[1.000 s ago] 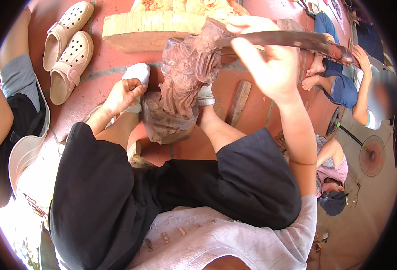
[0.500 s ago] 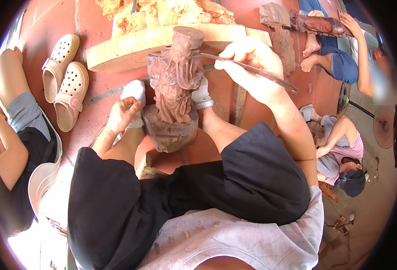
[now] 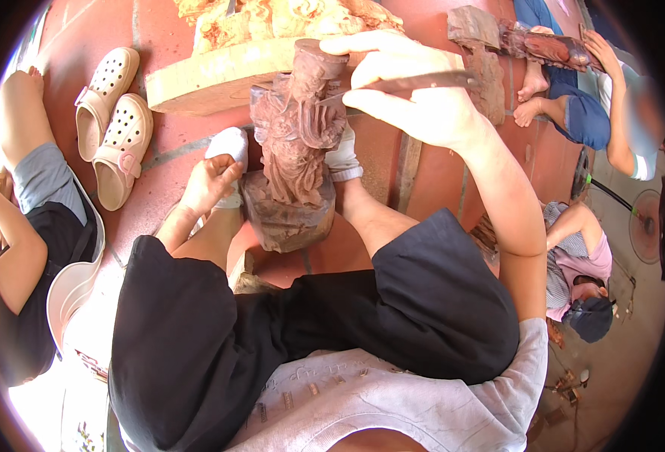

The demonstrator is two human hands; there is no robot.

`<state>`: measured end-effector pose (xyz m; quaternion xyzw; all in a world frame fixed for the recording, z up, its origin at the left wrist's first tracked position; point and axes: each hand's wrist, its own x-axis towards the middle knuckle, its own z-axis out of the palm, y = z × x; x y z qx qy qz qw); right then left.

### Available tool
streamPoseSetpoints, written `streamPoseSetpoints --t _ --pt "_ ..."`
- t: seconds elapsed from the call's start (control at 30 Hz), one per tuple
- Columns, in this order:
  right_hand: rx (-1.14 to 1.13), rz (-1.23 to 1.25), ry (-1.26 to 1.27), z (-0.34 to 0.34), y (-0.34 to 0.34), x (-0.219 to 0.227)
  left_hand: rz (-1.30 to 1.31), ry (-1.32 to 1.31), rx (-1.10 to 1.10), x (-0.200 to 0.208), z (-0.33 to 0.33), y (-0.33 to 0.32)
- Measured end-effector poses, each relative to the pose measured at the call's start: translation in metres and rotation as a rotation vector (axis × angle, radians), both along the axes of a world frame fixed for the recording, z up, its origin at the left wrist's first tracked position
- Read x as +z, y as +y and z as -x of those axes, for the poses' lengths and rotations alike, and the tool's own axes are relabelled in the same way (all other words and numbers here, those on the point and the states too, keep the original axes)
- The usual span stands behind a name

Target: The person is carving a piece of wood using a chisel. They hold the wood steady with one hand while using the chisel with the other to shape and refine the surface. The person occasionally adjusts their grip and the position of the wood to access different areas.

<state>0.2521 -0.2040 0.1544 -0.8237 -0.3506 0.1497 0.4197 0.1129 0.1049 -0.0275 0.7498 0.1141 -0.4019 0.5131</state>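
Between my feet a dark brown wooden figure carving [image 3: 291,143] stands upright on its rough block base [image 3: 283,215]. My right hand [image 3: 423,94] is closed around a slim dark carving chisel [image 3: 445,80], whose narrow end points left at the figure's upper part. One finger of that hand reaches to the flat round top of the carving. Left of the carving, my left hand [image 3: 213,183] hangs by my white-covered foot with its fingers curled in. Nothing shows in it, and it is apart from the wood.
Beyond the figure lies a pale carved wood piece [image 3: 272,56] with a thick curved base. Beige clogs [image 3: 122,147] rest on the red tile floor at left. Other people sit at both sides; a dark carving [image 3: 539,45] is near one at right. A fan [image 3: 645,226] stands behind.
My right hand has moved up and left, bringing a finger to the carving's top and tilting the chisel nearer level. My left hand's fingers have curled in slightly more.
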Motion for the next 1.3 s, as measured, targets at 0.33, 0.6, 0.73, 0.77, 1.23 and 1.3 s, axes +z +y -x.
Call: streamPoseSetpoints --t 0.33,0.6,0.73,0.77,1.23,1.3 --pt "0.096 0.011 -0.126 0.000 0.000 0.005 0.015 -0.010 0.009 -0.005 0.002 0.001" --pt "0.049 0.002 -0.028 -0.002 0.001 0.003 -0.009 -0.027 -0.009 -0.001 0.002 -0.001" --pt "0.138 0.014 -0.085 0.003 0.000 0.008 -0.009 -0.028 -0.012 -0.005 0.003 0.002" --pt "0.133 0.008 -0.131 0.004 0.001 0.007 -0.001 -0.025 0.003 -0.005 0.004 0.001" --pt "0.014 0.020 -0.044 0.006 0.013 0.012 0.003 -0.007 0.001 -0.004 0.001 0.001" --pt "0.018 0.031 -0.110 0.005 0.012 0.012 -0.010 -0.004 -0.004 0.007 -0.002 -0.001"
